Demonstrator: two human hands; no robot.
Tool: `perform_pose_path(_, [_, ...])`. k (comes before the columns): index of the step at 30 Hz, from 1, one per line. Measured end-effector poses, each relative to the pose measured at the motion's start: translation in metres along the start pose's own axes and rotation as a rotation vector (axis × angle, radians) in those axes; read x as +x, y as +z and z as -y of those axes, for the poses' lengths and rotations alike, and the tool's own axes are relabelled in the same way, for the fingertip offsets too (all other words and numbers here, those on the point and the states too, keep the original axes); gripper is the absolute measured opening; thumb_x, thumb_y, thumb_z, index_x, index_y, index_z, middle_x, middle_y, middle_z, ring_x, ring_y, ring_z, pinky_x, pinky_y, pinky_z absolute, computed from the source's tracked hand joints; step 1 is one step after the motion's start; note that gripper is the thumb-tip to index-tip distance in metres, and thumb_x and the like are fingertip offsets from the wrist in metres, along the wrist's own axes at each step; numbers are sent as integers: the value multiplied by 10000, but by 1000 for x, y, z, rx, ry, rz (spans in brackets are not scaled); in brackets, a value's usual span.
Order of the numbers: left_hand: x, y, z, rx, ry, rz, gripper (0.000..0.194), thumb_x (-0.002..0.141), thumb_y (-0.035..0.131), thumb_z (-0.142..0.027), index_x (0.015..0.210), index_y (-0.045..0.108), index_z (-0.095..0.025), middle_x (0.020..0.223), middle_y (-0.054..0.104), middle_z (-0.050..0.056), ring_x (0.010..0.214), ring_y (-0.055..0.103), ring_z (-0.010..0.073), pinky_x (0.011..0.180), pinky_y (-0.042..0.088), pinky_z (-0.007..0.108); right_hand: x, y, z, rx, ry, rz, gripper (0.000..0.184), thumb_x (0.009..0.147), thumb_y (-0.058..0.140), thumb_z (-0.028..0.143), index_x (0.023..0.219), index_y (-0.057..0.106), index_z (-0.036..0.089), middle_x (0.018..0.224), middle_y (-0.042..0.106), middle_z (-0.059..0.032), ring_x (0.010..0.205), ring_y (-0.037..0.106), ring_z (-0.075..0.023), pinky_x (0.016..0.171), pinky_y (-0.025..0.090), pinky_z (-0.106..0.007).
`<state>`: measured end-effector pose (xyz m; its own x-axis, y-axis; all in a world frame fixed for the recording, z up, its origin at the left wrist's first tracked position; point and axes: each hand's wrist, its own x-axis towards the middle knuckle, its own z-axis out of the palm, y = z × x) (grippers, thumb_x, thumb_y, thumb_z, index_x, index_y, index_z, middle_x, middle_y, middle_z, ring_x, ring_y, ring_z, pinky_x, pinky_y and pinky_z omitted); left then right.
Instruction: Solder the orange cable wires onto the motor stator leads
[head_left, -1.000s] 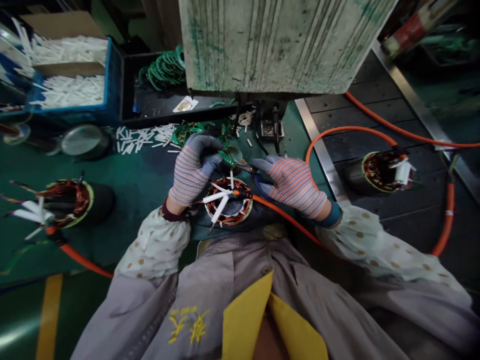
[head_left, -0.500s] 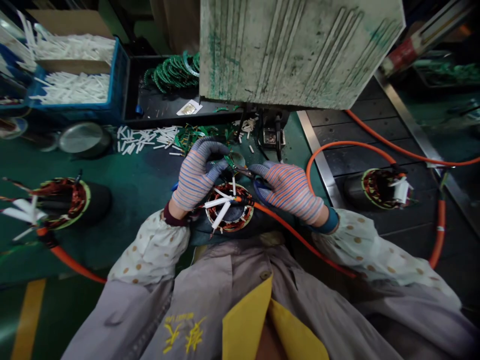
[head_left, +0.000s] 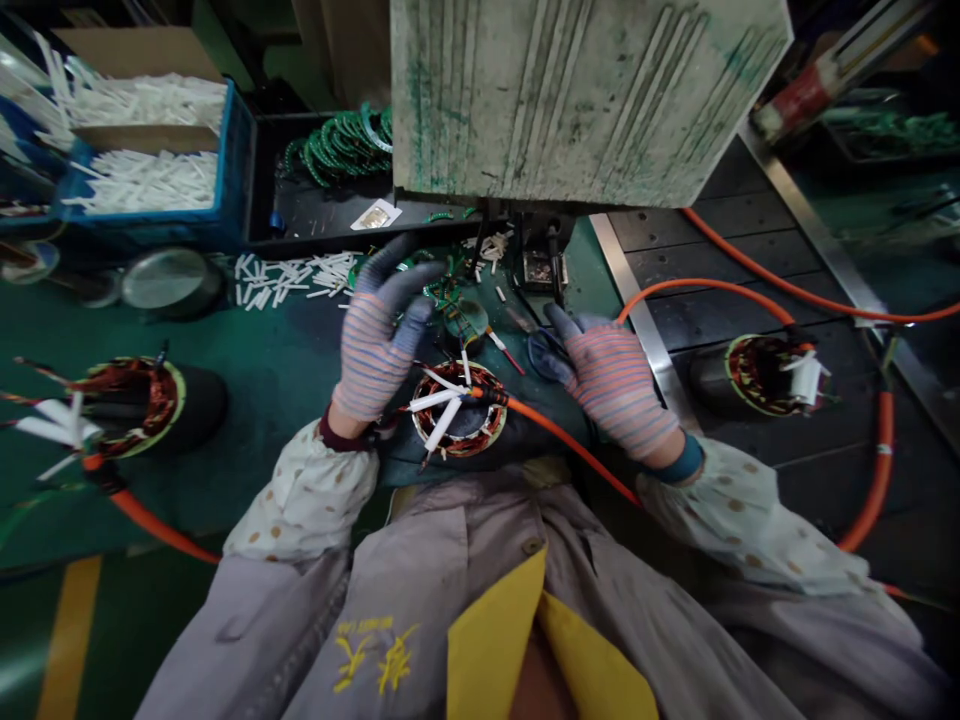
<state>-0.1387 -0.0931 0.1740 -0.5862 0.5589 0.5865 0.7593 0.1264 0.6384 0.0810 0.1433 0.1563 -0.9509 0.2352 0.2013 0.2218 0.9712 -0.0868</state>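
My left hand [head_left: 379, 345], in a striped glove with grey fingertips, is open with fingers spread. It hovers above the bench beside a tangle of green pieces [head_left: 448, 285], and nothing shows in its grasp. My right hand [head_left: 615, 375], gloved alike, has its fingers at the blue handle of a pair of scissors [head_left: 546, 355]; the blades point away to the left and look blurred. Between my hands stands a motor stator [head_left: 491, 440] with copper windings, white sleeves [head_left: 442, 425] and an orange cable [head_left: 559, 440]. Just behind it lies a thin red-and-white lead [head_left: 502, 348].
Cut white tubes [head_left: 296, 278] lie on the bench near a round metal tin [head_left: 171, 283]. A blue crate [head_left: 236, 150] holds white tubes. Other stators stand left [head_left: 199, 410] and right [head_left: 709, 385], the latter on a slatted conveyor [head_left: 667, 265]. A large pale panel [head_left: 585, 100] overhangs the back.
My left hand has opened and come away from the green piece it held at the scissors. My right hand has moved right with the scissors, away from the stator.
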Motion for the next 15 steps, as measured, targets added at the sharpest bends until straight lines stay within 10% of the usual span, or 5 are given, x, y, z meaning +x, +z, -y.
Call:
perform_pose_path(5, [-11,-43,-9,-1,-135,-307,340,1187,707,-503,1087,853,-213,879,793,1,785,728,176,791,597,314,-25,-13,48,205,-567,-45,241,1187,623,236,1287,834,297,1047,887,-21,979,779,-226,1130,575,-448])
perform_pose_path(11, [-34,-35,34,618,-536,414,322,1024,774,-404,1249,837,-183,1320,824,195,1243,767,409,1095,639,511,-25,29,99,103,-500,99,437,1166,573,121,1528,763,275,1437,877,-89,1192,818,-266,1403,485,-655])
perform_pose_path(15, [-47,-41,31,507,-516,584,483,1093,628,-467,1397,789,-127,1413,801,224,1322,760,417,1211,600,519,-24,39,79,207,-584,187,385,1142,631,163,1419,824,348,1357,893,-11,1242,810,-252,1444,477,-587])
